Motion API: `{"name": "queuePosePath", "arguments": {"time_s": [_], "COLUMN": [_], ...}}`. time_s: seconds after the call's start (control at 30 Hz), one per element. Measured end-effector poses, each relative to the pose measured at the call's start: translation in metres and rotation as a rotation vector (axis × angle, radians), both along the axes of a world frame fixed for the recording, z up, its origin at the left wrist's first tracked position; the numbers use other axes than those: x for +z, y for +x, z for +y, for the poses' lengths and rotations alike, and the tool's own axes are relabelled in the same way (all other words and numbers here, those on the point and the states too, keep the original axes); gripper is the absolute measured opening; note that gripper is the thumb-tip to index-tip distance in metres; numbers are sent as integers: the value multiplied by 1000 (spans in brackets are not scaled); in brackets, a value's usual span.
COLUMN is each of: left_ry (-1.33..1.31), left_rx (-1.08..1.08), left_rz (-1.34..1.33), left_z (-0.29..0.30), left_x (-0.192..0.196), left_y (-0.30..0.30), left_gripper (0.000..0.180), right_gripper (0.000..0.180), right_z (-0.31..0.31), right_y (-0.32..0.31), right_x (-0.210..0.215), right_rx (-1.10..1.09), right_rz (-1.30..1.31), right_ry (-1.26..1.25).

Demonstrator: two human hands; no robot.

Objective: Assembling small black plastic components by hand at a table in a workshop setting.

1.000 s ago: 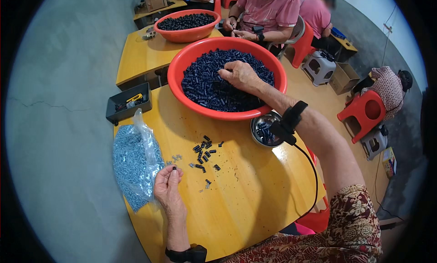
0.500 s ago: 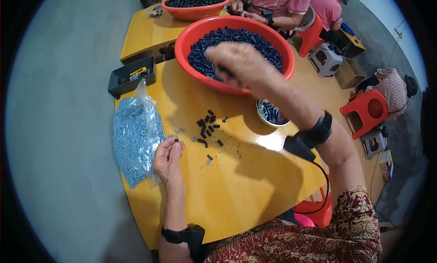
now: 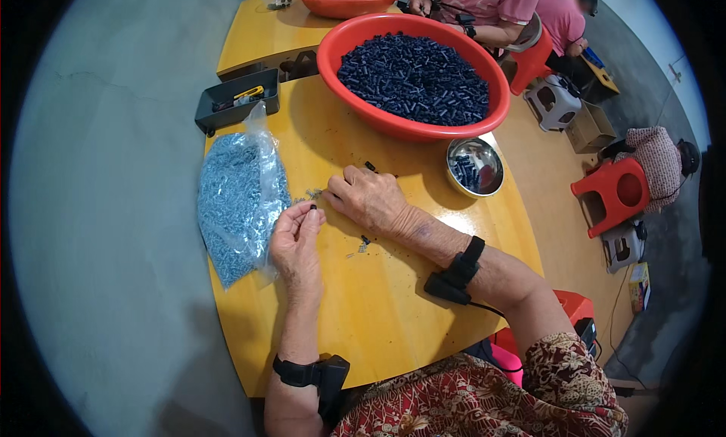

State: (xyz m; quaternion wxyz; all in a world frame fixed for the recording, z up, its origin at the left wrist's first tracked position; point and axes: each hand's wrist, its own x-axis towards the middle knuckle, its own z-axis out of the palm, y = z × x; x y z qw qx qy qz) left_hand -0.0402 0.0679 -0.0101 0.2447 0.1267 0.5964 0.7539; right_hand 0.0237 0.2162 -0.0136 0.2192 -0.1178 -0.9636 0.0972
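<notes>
My left hand (image 3: 296,239) pinches a small black plastic piece (image 3: 313,207) between thumb and fingertips, beside the bag. Close to its right, my right hand (image 3: 370,199) rests low over the table with curled fingers, its fingertips near some loose small screws (image 3: 311,194). What those fingers hold, if anything, is hidden. One black plastic piece (image 3: 370,167) shows just beyond the right knuckles; the hand covers the spot where others lay. Below the right wrist lies another small black piece (image 3: 365,240) with a few screws. A clear bag (image 3: 240,210) full of silvery-blue screws lies on the left.
A red basin (image 3: 499,123) heaped with black pieces stands at the back of the yellow table (image 3: 363,316). Right of centre is a metal bowl (image 3: 495,167) with some pieces. A dark tray (image 3: 240,111) holds a yellow cutter. Other people sit beyond, near red stools (image 3: 612,195).
My right hand has come down from over the red basin to the table beside my left hand, covering the scattered black pieces. The left hand keeps its pinch. The view has shifted slightly.
</notes>
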Motion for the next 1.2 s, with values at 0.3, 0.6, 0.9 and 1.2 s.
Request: {"name": "queuePosePath", "arguments": {"time_s": [0.3,0.6,0.9,1.2], "left_ry": [-6,5,8,-5], "left_rx": [-19,-19,-22,-23], "left_rz": [32,39,36,34], "left_z": [-1,2,0,-1], "left_x": [-5,-6,-7,-4], "left_y": [-2,0,-2,-1], "left_gripper": [16,17,17,18], "right_gripper": [16,15,14,17], "right_z": [2,6,6,12], "right_y": [1,5,10,18], "right_x": [0,0,4,10], "right_rx": [112,81,76,82], "right_rz": [136,136,170,162], "right_ry": [122,118,26,62]}}
